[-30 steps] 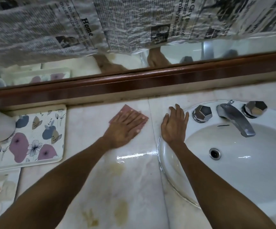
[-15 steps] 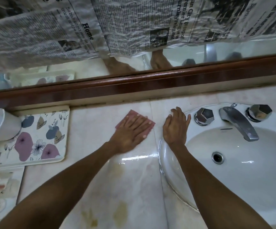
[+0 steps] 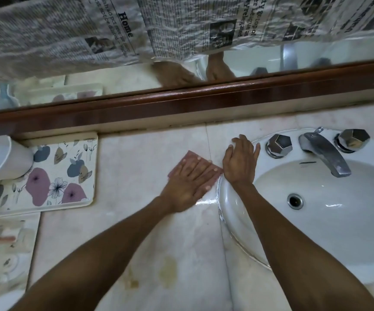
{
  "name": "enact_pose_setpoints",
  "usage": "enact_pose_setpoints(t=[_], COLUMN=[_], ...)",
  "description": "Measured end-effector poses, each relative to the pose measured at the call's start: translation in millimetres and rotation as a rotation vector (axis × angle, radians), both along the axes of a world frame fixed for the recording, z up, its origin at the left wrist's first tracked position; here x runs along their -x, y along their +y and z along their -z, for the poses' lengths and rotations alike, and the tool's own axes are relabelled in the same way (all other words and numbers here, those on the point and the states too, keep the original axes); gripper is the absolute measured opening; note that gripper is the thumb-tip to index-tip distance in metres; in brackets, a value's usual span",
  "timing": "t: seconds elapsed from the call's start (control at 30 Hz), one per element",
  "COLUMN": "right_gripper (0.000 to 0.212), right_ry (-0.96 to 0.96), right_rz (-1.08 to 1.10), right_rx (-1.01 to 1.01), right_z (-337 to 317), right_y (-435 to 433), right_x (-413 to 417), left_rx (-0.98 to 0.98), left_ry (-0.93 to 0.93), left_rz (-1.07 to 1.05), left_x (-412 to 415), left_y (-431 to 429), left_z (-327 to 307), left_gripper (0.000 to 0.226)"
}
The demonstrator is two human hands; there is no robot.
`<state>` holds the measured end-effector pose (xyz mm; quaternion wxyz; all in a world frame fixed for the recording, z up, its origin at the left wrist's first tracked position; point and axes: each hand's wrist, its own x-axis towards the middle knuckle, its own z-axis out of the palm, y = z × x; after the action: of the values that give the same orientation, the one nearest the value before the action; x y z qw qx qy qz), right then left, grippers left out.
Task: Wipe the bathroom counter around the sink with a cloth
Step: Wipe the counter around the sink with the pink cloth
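Note:
A pink cloth (image 3: 190,157) lies flat on the pale marble counter (image 3: 136,167), just left of the white sink (image 3: 349,221). My left hand (image 3: 190,185) presses on the cloth with fingers spread, covering most of it; its fingertips reach the sink's left rim. My right hand (image 3: 239,162) rests flat, fingers apart, on the sink's back-left rim and holds nothing. Yellowish stains (image 3: 167,274) mark the counter near the front.
A chrome faucet (image 3: 325,156) stands between two faceted chrome knobs (image 3: 279,145) (image 3: 353,139). A floral tray (image 3: 47,176) with a white cup (image 3: 0,160) sits at the left. A wooden mirror frame (image 3: 181,104) runs along the back; newspaper (image 3: 91,30) covers the mirror.
My left hand has slid the cloth rightward, up against the sink's rim and close to my right hand. My right hand has stayed on the sink rim.

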<state>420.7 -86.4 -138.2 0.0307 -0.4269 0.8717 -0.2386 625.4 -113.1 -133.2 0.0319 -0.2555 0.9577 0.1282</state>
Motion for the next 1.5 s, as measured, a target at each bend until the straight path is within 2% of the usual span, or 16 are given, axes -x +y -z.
enact_pose_setpoints(t=[0.07,0.2,0.27,0.33,0.47,0.6,0.73,0.9,1.03,1.2,1.37,1.5], right_gripper=[0.036,0.044,0.051,0.052,0.051,0.055,0.064,0.066,0.067,0.065,0.061,0.057], right_ry=[0.034,0.073,0.115,0.153,0.096,0.005,-0.069,-0.02,-0.008,-0.029,-0.028,-0.049], right_rz=[-0.016,-0.036,-0.085,-0.189,-0.364,-0.483,-0.402,-0.36,-0.355,-0.379,-0.459,-0.514], right_rx=[-0.027,-0.201,-0.337,-0.384,-0.327,-0.293,-0.266,-0.247,-0.247,-0.205,-0.181,-0.172], right_z=[0.0,-4.2,-6.0,-6.5,-6.3,-4.8,2.6,10.1,9.3,12.1,14.2,12.9], right_y=[0.8,-2.4,-4.7,-7.7,-22.1,-40.1,-45.1,-42.0,-41.4,-38.6,-26.7,-10.5], right_x=[-2.4,-10.9,-19.9,-33.2,-64.7,-102.0,-134.6,-141.2,-143.8,-139.4,-125.6,-117.2], left_rx=[0.024,-0.041,-0.045,-0.056,-0.053,-0.064,-0.028,0.03,0.013,-0.028,0.01,-0.087], left_ry=[-0.03,-0.059,-0.065,-0.061,-0.04,-0.07,-0.038,-0.016,-0.077,-0.019,0.02,0.076], left_rz=[0.012,-0.339,-0.412,-0.41,-0.357,-0.568,-0.701,-0.59,-0.614,-0.874,-0.78,-0.707], left_x=[-16.8,-13.6,-11.4,-21.2,-91.7,-150.1,-145.6,-182.3,-189.0,-165.9,-170.4,-191.5], left_y=[-26.3,-75.2,-72.6,-58.4,-47.5,-74.0,-37.2,48.6,24.2,-16.1,32.0,52.9], left_z=[-2.4,-5.0,-2.9,-2.2,2.2,4.2,9.2,6.4,2.2,4.4,5.7,5.3], left_gripper=[0.056,0.056,0.059,0.058,0.057,0.059,0.059,0.058,0.059,0.06,0.061,0.054])
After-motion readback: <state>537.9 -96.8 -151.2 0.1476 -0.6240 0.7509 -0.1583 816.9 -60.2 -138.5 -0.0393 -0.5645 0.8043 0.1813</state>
